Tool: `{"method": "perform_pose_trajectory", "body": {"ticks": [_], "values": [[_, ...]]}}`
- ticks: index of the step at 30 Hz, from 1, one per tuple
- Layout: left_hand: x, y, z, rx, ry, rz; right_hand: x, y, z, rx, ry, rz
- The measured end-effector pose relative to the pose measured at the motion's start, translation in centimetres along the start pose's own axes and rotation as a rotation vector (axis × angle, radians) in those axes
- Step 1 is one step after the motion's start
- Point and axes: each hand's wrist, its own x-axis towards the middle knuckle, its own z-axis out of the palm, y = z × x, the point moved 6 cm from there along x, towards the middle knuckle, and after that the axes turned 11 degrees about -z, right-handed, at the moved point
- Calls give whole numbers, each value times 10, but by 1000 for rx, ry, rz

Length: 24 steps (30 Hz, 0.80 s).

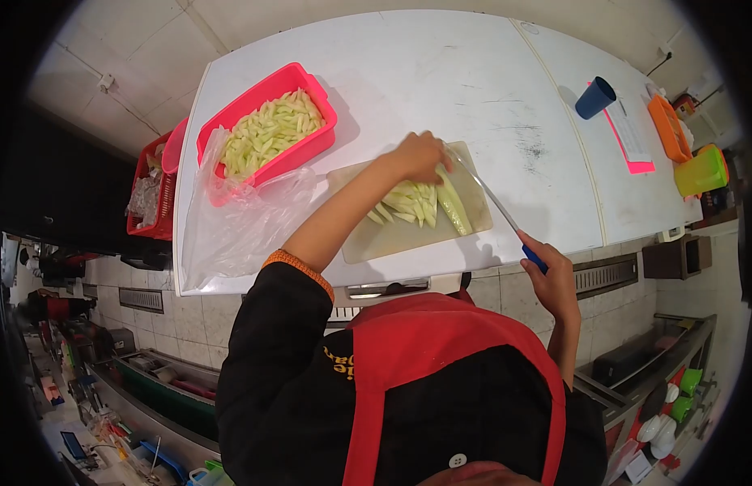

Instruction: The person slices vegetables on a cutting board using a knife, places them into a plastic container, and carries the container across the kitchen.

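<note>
A knife (491, 194) with a blue handle is gripped in my right hand (551, 279), at the near right of the cutting board (376, 245). Its long blade slants away to the left, and the tip reaches the board's far side beside my left hand (421, 157). The fingers of that hand curl down over the far end of a peeled, pale green cucumber-like piece (453, 206); exactly how they hold it is partly hidden. Just left of this piece, cut strips (410, 202) of the same vegetable lie in a pile on the board, under my left wrist.
A pink tub (331, 121) full of cut pale strips stands at the table's far left, with a clear plastic bag (246, 227) spread before it. Toward the right are a dark blue cup (595, 98), a pink clipboard (640, 168), an orange basket (668, 130) and a yellow-green container (701, 172).
</note>
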Motion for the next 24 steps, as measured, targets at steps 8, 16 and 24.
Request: {"method": "perform_pose_trajectory", "body": {"ticks": [8,16,24], "values": [[5,52,30,256,-194,193,-15,18,-18,-3,135,57],[14,38,-20,-300,94,159,-20,19,-35,-23,244,55],[-110,-62,-105,-1188,792,-177,-6,11,21,381,5,137]]}}
